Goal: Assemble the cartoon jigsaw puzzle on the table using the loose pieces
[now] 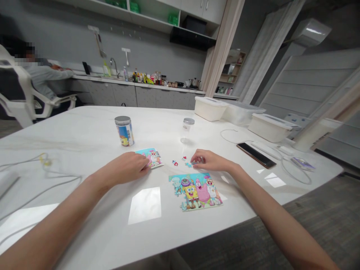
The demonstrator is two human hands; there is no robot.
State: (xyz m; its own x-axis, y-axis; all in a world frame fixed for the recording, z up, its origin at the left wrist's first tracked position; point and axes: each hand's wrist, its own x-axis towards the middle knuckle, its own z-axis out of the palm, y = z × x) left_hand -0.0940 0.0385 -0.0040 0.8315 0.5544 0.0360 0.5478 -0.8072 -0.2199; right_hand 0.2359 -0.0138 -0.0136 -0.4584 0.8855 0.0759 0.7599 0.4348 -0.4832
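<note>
My left hand (128, 167) is closed at the near left edge of a small cartoon picture card (155, 157), covering part of it. My right hand (209, 160) has its fingers curled together at the tabletop, with what looks like a jigsaw piece at the fingertips, mostly hidden. Close to those fingertips lies a light blue jigsaw piece (188, 165). Further left are a red and white piece (175, 163) and another small piece (184, 158). Nearer to me, a partly assembled cartoon jigsaw puzzle (201, 192) lies flat, its left side ragged.
On the white table (92, 131) stand a printed jar (124, 131) and a clear jar (186, 131), both with metal lids. Storage boxes (210, 109), a phone (255, 155) and white cables are on the right. More cables lie left. A person (46, 77) sits at the far left.
</note>
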